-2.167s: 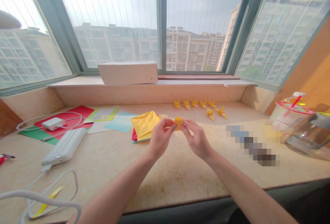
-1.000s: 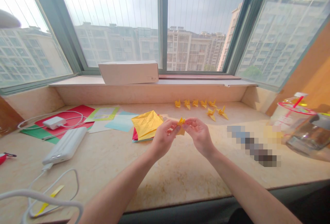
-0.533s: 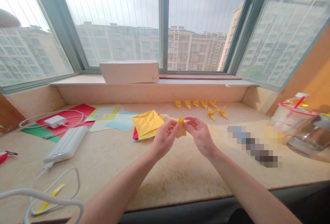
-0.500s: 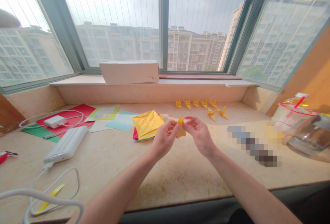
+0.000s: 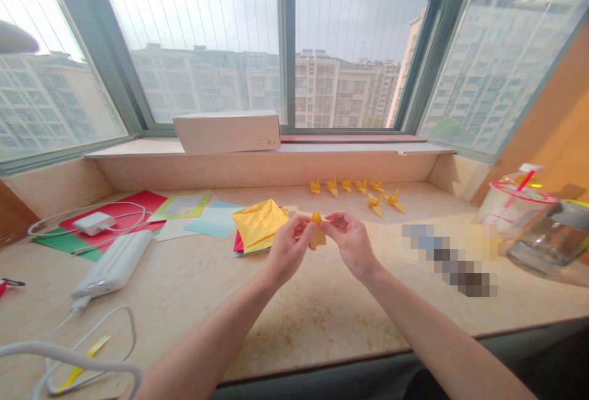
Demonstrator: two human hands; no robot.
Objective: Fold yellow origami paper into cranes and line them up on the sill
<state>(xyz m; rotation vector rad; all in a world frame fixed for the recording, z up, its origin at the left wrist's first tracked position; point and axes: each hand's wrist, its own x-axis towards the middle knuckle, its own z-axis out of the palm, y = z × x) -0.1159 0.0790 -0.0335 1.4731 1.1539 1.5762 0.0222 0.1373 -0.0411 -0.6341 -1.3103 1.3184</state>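
The small folded yellow paper piece (image 5: 318,238) sits between the two hands above the middle of the table (image 5: 299,326). The fingers of the left hand (image 5: 289,243) pinch it; those of the right hand (image 5: 352,243) are drawn narrow at its right edge, though whether they grip it I cannot tell. Two seconds ago the piece looked like a compact bundle; now a flat flap shows below the fingers, with points upward. The seven folded yellow paper cranes (image 5: 346,186) at the far right of centre stay in place.

At right stands a translucent plastic cup with a red rim (image 5: 499,211), a red straw (image 5: 526,180) in it. Behind is a white-capped clear bottle (image 5: 528,178) with something yellow inside. Nearer, a clear jar with a grey lid (image 5: 547,242) has indistinct contents.
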